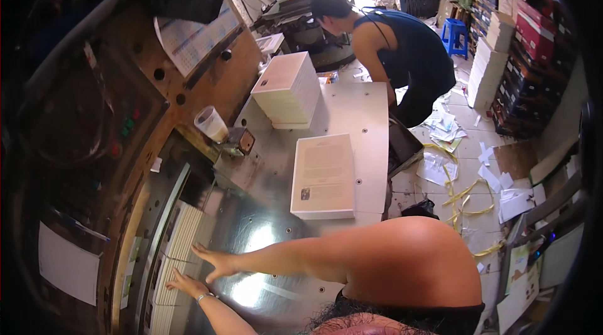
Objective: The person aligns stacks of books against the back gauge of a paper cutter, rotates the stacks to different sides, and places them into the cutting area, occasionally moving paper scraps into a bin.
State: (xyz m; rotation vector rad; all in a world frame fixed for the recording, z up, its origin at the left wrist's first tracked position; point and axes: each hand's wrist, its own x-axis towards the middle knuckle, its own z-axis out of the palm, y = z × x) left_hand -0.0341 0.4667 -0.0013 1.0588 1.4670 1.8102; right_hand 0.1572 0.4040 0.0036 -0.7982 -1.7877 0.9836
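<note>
Both my arms reach left across a shiny metal table [370, 106] to several stacked books or paper blocks [182, 234], packed in a row beneath a machine's long metal bar [171, 200]. My right hand [217, 263] is open, its fingers spread at the edge of the row. Just nearer to me, my left hand [187, 285] lies open over the same row, with a metal band on its wrist. Neither hand grips anything visible. Farther right on the table rests a low stack of cream-covered booklets [323, 175]; behind it stands a taller stack [289, 93].
A clear plastic cup [210, 124] stands near a small metal block [242, 140]. Beyond the table a co-worker [408, 40] in dark clothes bends down. Paper scraps and yellow strapping [461, 200] litter the tiled floor. A blue stool [455, 37] and book stacks [483, 77] stand far right.
</note>
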